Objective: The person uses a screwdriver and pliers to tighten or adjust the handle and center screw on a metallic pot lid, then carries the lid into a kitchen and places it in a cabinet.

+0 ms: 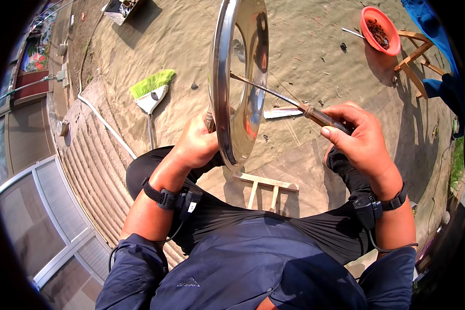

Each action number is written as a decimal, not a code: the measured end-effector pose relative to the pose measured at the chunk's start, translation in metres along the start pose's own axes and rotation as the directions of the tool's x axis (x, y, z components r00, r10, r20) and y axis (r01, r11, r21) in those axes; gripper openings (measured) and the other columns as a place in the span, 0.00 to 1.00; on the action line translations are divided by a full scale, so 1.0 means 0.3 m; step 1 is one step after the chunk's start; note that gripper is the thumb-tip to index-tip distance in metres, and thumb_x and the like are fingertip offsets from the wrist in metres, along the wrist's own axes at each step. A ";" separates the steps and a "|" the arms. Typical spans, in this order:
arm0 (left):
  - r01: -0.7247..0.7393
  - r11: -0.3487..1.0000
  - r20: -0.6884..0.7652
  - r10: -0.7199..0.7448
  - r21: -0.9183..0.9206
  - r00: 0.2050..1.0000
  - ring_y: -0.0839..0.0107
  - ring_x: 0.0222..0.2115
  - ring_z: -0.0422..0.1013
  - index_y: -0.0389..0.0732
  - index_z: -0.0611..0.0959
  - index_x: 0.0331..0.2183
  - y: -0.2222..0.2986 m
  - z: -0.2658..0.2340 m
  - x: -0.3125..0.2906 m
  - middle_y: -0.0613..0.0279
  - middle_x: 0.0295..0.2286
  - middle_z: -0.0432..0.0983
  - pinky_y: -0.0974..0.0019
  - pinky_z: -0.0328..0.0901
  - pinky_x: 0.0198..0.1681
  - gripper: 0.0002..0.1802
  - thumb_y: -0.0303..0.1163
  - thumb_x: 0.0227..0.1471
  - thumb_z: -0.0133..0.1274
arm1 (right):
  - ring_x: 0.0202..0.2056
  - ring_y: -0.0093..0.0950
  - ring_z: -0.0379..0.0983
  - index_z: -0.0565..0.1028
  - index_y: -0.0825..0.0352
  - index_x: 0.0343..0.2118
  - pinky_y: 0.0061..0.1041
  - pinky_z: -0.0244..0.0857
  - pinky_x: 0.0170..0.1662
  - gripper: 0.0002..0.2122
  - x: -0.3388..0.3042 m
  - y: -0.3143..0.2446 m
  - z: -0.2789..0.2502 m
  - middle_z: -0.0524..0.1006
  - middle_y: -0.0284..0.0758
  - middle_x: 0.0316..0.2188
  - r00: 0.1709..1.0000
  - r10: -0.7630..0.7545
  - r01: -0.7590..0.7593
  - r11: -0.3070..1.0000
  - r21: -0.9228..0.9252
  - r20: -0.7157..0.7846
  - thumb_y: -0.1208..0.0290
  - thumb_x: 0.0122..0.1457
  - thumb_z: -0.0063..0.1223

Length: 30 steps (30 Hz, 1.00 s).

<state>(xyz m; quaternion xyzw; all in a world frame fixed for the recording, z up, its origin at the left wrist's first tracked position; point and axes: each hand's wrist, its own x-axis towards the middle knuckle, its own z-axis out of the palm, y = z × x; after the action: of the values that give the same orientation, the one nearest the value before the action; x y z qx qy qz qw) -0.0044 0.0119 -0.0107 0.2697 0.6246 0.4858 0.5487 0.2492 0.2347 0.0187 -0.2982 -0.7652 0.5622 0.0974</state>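
My left hand (199, 137) grips a round, shiny metal pot lid (253, 111), which stands on edge in front of me with its inner side turned right. The fingers are partly hidden behind its rim. In my right hand (359, 137) is a screwdriver (318, 114) with a dark handle, gripped between thumb and fingers. Its long thin shaft slants up and left across the lid's inner side. The tip appears near the middle of the lid; whether it touches cannot be made out. Both wrists carry black straps with small boxes and cables.
Below the lid is a small wooden frame (267, 182). A green-bristled broom (152, 92) lies to the left, near a pale hose (102, 120). A red basin (380, 31) stands far right by a wooden stool (416, 57) with blue cloth. A metal box (120, 11) sits far left.
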 end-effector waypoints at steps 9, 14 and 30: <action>-0.034 0.995 0.038 0.030 0.093 0.999 0.82 0.34 0.71 0.37 0.78 0.45 -0.004 -0.005 -0.004 0.69 0.35 0.78 0.72 0.68 0.38 0.14 0.34 0.59 0.57 | 0.32 0.22 0.77 0.78 0.73 0.41 0.22 0.67 0.31 0.13 -0.003 0.019 -0.013 0.79 0.31 0.30 0.883 0.319 -0.434 0.835 0.339 0.344 0.66 0.64 0.55; -0.073 0.980 -0.029 0.080 0.186 0.996 0.82 0.35 0.69 0.36 0.77 0.46 0.047 0.028 -0.007 0.70 0.36 0.77 0.71 0.67 0.40 0.13 0.30 0.62 0.51 | 0.36 0.35 0.77 0.77 0.70 0.40 0.29 0.69 0.39 0.09 -0.005 0.003 0.018 0.78 0.38 0.33 0.992 -0.122 0.116 0.981 -0.157 -0.026 0.76 0.57 0.58; -0.046 0.978 0.011 0.044 0.205 0.999 0.77 0.36 0.73 0.36 0.77 0.46 0.064 0.032 -0.019 0.64 0.36 0.80 0.69 0.69 0.41 0.16 0.32 0.59 0.57 | 0.35 0.20 0.70 0.78 0.74 0.40 0.27 0.66 0.39 0.12 0.021 -0.008 -0.057 0.74 0.32 0.28 0.834 0.391 -0.492 0.847 0.202 0.391 0.69 0.60 0.57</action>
<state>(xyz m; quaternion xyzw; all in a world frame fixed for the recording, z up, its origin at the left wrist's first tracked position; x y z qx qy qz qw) 0.0025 0.0173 0.0097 0.3406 0.6634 0.4301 0.5089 0.2516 0.2514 0.0257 -0.3506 -0.5872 0.7189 -0.1245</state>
